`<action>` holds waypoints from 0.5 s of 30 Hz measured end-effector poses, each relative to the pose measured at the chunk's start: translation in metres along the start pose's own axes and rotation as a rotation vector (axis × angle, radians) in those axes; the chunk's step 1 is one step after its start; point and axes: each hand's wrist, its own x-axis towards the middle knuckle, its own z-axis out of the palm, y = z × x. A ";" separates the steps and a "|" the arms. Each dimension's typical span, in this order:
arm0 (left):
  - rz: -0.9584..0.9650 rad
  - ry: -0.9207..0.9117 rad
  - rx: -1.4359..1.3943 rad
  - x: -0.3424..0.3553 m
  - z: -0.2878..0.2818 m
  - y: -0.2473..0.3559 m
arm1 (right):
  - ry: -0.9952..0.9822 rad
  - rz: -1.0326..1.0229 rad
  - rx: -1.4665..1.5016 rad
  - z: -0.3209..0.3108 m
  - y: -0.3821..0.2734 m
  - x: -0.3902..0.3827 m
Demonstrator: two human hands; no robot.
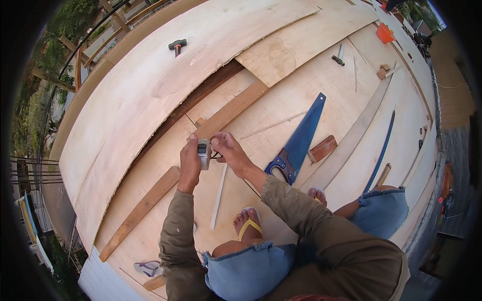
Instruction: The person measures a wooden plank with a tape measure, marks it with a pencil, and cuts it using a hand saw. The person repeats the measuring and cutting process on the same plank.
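Note:
My left hand [189, 163] is closed around a silver tape measure [203, 156], held above the plywood. My right hand [228, 153] has its fingers curled at the tape's right side, gripping it near a dark loop that looks like its strap. A wooden board [231, 107] runs diagonally just beyond my hands. A blue handsaw [301, 143] lies to the right, with a reddish block [321, 149] beside it. A thin white strip [218, 198] lies below my hands.
Plywood sheets [145, 80] overlap ahead, a hammer [177, 46] on one. At right lie another hammer [338, 59], an orange container [384, 34], a blue blade [379, 150] and long strips [371, 105]. A loose board [140, 213] lies left; a sandal [146, 269] is lower left.

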 end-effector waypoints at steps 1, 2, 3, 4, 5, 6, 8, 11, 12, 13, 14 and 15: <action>-0.037 0.021 -0.062 0.004 0.008 0.005 | -0.028 -0.036 0.049 0.009 -0.001 -0.012; 0.052 0.018 -0.067 0.007 0.020 0.007 | -0.056 -0.070 0.099 0.017 -0.001 -0.022; 0.109 0.028 -0.060 0.009 0.035 0.005 | -0.114 -0.136 0.169 0.022 -0.002 -0.026; 0.118 0.044 -0.074 0.010 0.044 0.002 | -0.033 -0.138 0.216 0.022 -0.002 -0.027; 0.146 0.012 0.076 0.016 0.038 0.001 | 0.016 -0.169 0.290 0.022 0.000 -0.028; 0.239 0.105 0.146 0.026 0.035 -0.001 | 0.037 -0.227 0.366 0.021 0.002 -0.026; 0.528 0.260 0.195 0.058 0.029 -0.014 | 0.008 -0.145 0.370 -0.005 -0.004 -0.026; 0.063 0.473 -0.366 0.124 -0.041 -0.023 | -0.014 -0.068 0.390 -0.036 -0.015 -0.036; -0.143 0.560 -0.722 0.144 -0.066 -0.027 | 0.039 -0.083 0.338 -0.043 -0.018 -0.041; -0.334 0.648 -0.967 0.159 -0.090 -0.033 | 0.106 -0.090 0.298 -0.049 -0.020 -0.046; -0.234 0.643 -0.915 0.167 -0.102 -0.045 | 0.126 -0.099 0.258 -0.054 -0.024 -0.051; -0.194 0.694 -0.872 0.175 -0.111 -0.057 | 0.154 -0.102 0.226 -0.058 -0.027 -0.054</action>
